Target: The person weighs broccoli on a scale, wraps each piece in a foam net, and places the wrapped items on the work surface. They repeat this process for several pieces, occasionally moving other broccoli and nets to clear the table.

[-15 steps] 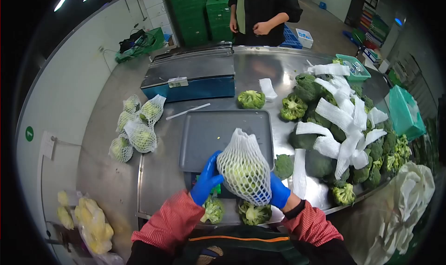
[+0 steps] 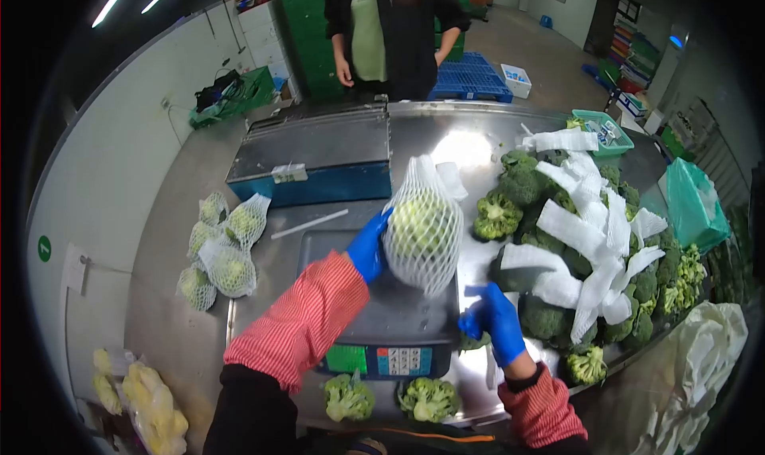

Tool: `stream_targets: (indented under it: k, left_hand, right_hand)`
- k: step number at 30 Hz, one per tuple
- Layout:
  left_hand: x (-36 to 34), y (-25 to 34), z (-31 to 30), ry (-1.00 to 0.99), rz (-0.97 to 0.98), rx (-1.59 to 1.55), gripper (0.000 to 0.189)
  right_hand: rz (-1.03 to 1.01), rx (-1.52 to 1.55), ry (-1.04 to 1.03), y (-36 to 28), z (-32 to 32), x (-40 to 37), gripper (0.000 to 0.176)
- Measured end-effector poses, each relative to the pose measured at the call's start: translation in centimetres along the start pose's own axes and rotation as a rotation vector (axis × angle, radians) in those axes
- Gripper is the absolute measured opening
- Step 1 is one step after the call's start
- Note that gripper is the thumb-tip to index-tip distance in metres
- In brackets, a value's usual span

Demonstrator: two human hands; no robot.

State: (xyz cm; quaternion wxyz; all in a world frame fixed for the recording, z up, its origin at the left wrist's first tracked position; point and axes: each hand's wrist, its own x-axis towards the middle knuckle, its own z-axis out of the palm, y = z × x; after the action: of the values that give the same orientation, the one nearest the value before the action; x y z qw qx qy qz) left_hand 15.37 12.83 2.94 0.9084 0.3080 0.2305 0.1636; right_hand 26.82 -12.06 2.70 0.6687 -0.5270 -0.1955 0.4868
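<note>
1. Head view: the left hand, in a blue glove, is clamped on the side of a netted broccoli and holds it in the air over the far edge of the scale tray.
2. The right hand, also gloved, hangs well apart from the left at the tray's right edge. Its fingers are loosely spread and grip nothing that shows.
3. Writing: a green round sign on the wall reads "1". The scale's key panel and the label on the blue box are too small to read.
4. Edges: 2 bare broccoli heads lie at the near rim of the tabletop.
5. Room: bare steel shows between the scale and the bagged broccoli on the left. On the right, a pile of broccoli and white net sleeves reaches the rim.
6. Another person stands at the far side.
</note>
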Motion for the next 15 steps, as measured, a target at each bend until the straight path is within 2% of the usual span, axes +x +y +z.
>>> stream_targets:
  k: [2,3,4,5,8,10,11,13,15]
  left_hand:
    - [6.4,1.8,0.2,0.014,0.035,0.062,0.044]
    - [11.0,2.1,-1.2,0.012,0.151,0.113,0.045]
    - [14.4,2.8,-1.5,0.107,0.147,0.174,0.045]
    - [18.4,3.1,-2.5,0.102,0.171,0.212,0.045]
    - [29.6,3.0,-6.6,0.304,0.177,0.105,0.04]
    - [31.3,3.4,-5.4,0.45,0.173,0.095,0.035]
    - [32.0,2.9,-5.1,0.439,0.21,-0.037,0.036]
    - [31.4,2.0,-4.6,0.437,0.104,-0.099,0.037]
    - [31.1,0.8,-3.7,0.54,0.03,0.17,0.038]
  right_hand:
    - [-0.107,-0.148,0.068,0.4,-1.4,-1.7,0.04]
    - [-0.067,-0.138,0.074,0.5,-1.7,-2.5,0.039]
    - [-0.025,-0.131,0.08,0.7,-1.8,-3.2,0.039]
    - [0.022,-0.142,0.1,1.3,-2.2,-3.8,0.04]
    - [0.162,-0.163,0.13,2.8,-3.9,-5.0,0.041]
    - [0.205,-0.157,0.142,3.0,-4.7,-5.1,0.041]
    - [0.207,-0.171,0.144,3.1,-5.1,-5.1,0.04]
    - [0.243,-0.142,0.151,2.9,-5.6,-4.7,0.037]
    - [0.245,-0.167,0.148,3.1,-6.3,-4.1,0.036]
